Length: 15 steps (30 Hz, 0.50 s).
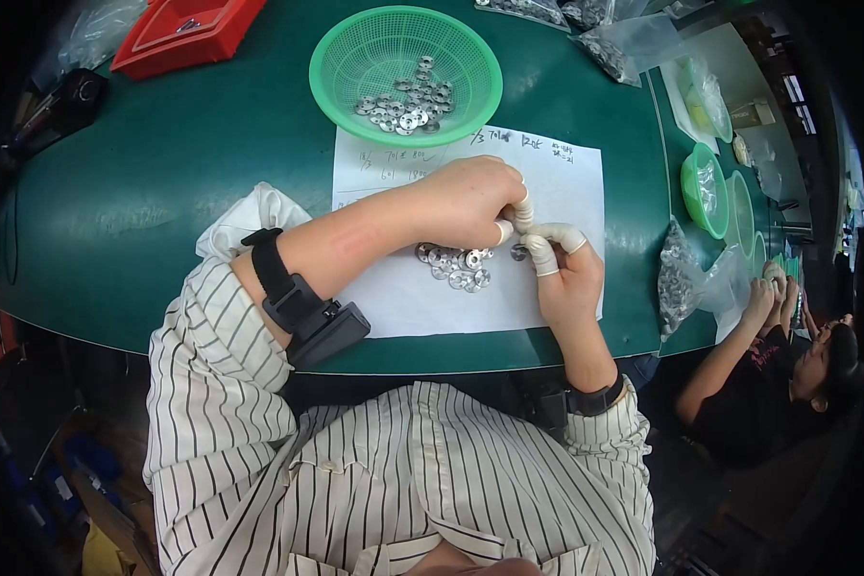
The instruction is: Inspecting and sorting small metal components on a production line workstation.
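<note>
My left hand [475, 202] reaches across the white paper [384, 307], with pale finger cots on its fingertips. Its thumb and fingers are closed in a pinch. Fingertip to fingertip with it is my right hand [568, 274], also in finger cots and pinched. Whatever they hold between them is hidden by the fingers. Just below the fingertips shows a dark round metal disc [519, 252]; whether it is held or lies on the paper I cannot tell. Left of it, a cluster of shiny metal discs with holes [461, 278] lies on the paper, partly under my left hand.
Beyond the paper stands a green mesh basket [331, 96] holding several metal discs. A red tray [178, 62] sits far left on the green table [163, 230]. Bags of metal parts [677, 288] and green baskets [691, 197] line the right, where another person [739, 384] works.
</note>
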Each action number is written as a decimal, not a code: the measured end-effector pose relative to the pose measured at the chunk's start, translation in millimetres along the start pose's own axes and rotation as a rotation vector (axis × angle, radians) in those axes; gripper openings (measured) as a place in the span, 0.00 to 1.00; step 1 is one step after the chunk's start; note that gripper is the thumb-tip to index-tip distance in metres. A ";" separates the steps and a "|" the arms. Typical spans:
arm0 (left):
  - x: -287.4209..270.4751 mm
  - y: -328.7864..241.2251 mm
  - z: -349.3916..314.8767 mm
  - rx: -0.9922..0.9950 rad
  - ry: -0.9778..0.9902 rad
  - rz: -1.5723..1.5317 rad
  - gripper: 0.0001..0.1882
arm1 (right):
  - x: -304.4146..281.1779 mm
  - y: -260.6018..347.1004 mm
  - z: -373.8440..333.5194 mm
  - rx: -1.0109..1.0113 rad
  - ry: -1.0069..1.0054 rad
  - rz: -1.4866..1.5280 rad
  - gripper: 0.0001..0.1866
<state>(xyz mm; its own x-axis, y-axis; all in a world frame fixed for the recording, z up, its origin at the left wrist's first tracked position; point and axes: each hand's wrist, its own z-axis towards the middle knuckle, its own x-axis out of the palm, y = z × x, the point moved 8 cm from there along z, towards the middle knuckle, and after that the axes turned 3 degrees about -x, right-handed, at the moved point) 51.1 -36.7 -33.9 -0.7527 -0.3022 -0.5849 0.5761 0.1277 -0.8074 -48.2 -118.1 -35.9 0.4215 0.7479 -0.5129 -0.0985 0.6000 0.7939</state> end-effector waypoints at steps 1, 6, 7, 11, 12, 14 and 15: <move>-0.5 -0.8 -0.3 0.000 -0.003 0.009 0.07 | 0.0 5.0 0.9 -0.028 -0.005 -0.028 0.04; -0.4 -1.4 -0.7 0.012 -0.021 0.019 0.08 | 5.9 31.1 1.0 -0.299 0.071 -0.305 0.03; -0.8 -1.5 -0.7 0.019 -0.029 0.017 0.08 | 5.9 31.4 1.4 -0.294 0.069 -0.306 0.03; -2.4 -1.8 -1.7 0.034 -0.050 -0.026 0.09 | 9.4 37.6 1.8 -0.354 0.052 -0.307 0.04; -2.7 -1.7 -1.7 0.036 -0.044 -0.025 0.09 | 10.2 35.6 3.2 -0.329 0.058 -0.300 0.04; -4.8 0.1 -0.5 0.022 -0.047 -0.014 0.09 | 10.0 32.2 6.0 -0.281 0.064 -0.288 0.05; -5.8 0.0 0.2 0.017 -0.048 -0.006 0.09 | 8.8 32.3 6.8 -0.279 0.051 -0.290 0.05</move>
<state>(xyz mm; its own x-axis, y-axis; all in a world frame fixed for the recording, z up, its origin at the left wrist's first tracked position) 55.5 -35.2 -30.5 -0.7401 -0.3482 -0.5754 0.5774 0.1097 -0.8091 -41.6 -94.1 -12.6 0.4234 0.5448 -0.7238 -0.2254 0.8372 0.4983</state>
